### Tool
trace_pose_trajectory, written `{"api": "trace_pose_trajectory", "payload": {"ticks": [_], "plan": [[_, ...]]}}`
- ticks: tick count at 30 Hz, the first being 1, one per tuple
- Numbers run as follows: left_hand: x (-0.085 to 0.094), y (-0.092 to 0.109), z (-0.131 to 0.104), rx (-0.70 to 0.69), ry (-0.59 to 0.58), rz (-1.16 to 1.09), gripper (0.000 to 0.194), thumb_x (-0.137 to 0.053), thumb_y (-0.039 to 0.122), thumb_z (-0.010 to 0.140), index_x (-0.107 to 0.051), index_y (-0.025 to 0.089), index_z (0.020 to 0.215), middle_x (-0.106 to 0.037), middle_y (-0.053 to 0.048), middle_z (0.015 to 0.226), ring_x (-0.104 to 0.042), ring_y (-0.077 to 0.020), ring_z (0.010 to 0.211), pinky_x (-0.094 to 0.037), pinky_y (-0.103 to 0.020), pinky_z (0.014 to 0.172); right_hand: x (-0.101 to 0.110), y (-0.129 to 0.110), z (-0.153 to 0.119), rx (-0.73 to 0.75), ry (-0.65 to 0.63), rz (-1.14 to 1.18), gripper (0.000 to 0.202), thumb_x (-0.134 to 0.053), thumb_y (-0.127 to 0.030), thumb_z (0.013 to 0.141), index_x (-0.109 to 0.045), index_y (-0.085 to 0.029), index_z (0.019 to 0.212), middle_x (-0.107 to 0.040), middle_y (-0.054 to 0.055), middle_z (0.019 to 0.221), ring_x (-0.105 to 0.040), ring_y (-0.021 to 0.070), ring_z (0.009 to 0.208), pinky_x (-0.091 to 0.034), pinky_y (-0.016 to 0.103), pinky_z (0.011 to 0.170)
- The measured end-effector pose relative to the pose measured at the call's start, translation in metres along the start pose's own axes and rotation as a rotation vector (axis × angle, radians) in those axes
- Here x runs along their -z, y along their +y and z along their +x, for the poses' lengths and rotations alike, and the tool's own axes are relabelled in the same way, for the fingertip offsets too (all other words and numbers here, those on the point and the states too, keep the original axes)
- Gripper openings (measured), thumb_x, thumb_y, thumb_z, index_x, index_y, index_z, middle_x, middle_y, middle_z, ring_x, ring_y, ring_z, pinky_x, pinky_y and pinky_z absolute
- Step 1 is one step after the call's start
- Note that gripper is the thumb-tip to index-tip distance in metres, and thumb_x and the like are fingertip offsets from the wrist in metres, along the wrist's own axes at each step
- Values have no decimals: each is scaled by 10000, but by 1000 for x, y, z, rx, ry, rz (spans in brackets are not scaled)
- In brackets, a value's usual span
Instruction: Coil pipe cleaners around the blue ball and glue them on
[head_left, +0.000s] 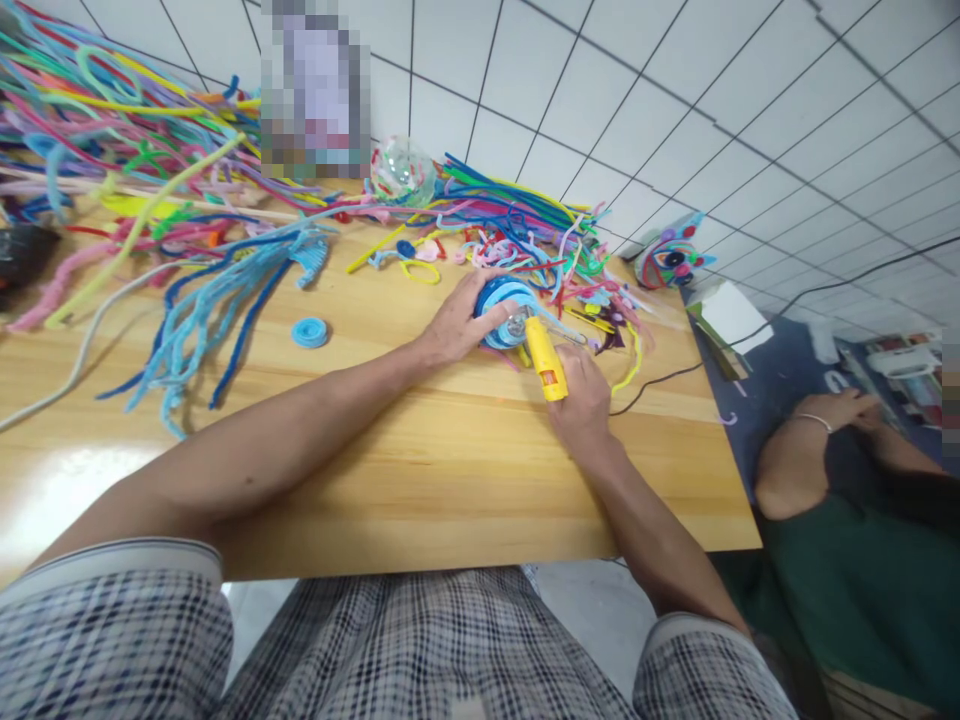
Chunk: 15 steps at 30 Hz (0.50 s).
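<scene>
My left hand (459, 325) is closed around the side of a round blue piece (502, 292) wound from pipe cleaners in lighter and darker blue. A clear, shiny part shows at its middle. In my right hand (583, 390) is a yellow hot glue gun (546, 362), its front end pointing at the middle of the blue piece. Whether the nozzle touches it I cannot tell. On the table to the left lies a small light-blue coil (310, 332). Beyond it is a bundle of blue pipe cleaners (217, 300).
Heaps of coloured pipe cleaners (510, 205) line the table's back edge, with a clear ball (403, 172) among them. A black cord (660, 375) runs off to the right. A colourful eyed figure (675, 258) stands at the back right corner. Another person (840, 540) sits at the right.
</scene>
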<state>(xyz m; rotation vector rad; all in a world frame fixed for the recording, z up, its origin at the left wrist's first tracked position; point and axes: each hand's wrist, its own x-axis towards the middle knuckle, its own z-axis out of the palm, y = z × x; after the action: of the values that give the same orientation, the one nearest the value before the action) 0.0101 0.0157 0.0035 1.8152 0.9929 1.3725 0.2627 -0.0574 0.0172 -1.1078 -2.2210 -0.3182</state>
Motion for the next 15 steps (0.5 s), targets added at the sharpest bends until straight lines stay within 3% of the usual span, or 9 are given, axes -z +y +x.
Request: {"api": "trace_pose_trajectory", "payload": {"ticks": [15], "plan": [[-1,-2,0,2,10,-4,662,-594,724,1027,-568,221,1456,-662,-140,1488,-634,-306,1393,-490,-491,1255,0,-1,-1,-35,-6,55,293,-487,-294,1110,-641,-215,1346,-775,138,1204,-738,300,1109,-641,486,978]]}}
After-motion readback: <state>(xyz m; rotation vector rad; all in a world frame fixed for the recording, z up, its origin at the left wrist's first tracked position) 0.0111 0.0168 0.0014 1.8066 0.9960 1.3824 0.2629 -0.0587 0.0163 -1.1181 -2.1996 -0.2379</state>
